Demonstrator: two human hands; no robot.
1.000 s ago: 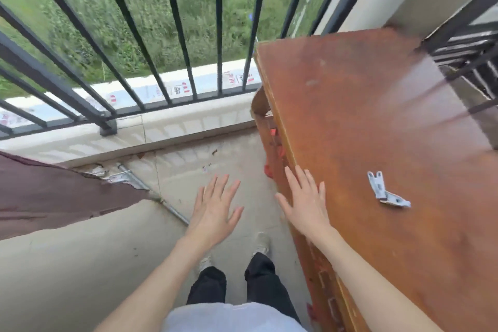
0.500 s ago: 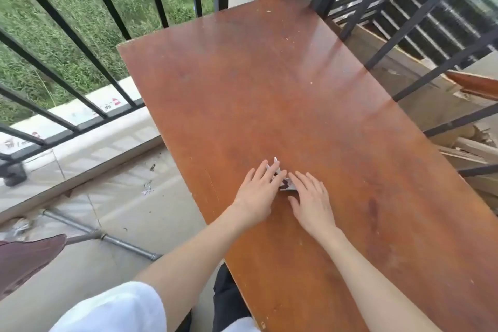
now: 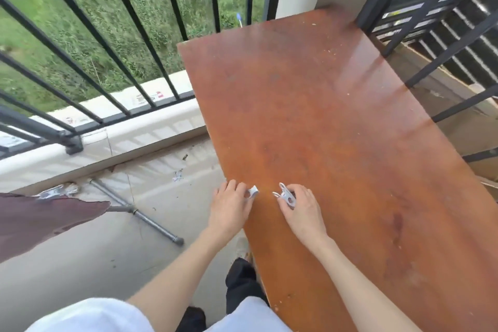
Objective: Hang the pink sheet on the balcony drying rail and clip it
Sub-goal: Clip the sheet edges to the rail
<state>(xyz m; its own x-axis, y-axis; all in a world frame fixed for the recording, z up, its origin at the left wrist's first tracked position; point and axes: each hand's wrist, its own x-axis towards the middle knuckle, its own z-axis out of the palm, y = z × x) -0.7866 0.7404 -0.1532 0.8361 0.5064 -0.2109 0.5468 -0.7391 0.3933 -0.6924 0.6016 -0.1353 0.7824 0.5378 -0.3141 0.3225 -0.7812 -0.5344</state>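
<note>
Two white clips are held at the near left part of the brown desk [image 3: 336, 116], one in each hand. The left hand [image 3: 231, 205] is closed on a small clip [image 3: 252, 192] right at the desk's left edge, fingers pinched around it. The right hand [image 3: 301, 207] is closed on the other clip [image 3: 286, 197], whose jaws point left toward the first; a small gap is seen between the two clips. The sheet [image 3: 40, 221], dull pink here, is seen at the far left edge of view, draped well apart from the desk, with a metal clip [image 3: 55, 193] on its upper edge. A grey pipe [image 3: 140, 214] is seen lying on the balcony floor [image 3: 94, 264], below the black railing [image 3: 89, 35]
</note>
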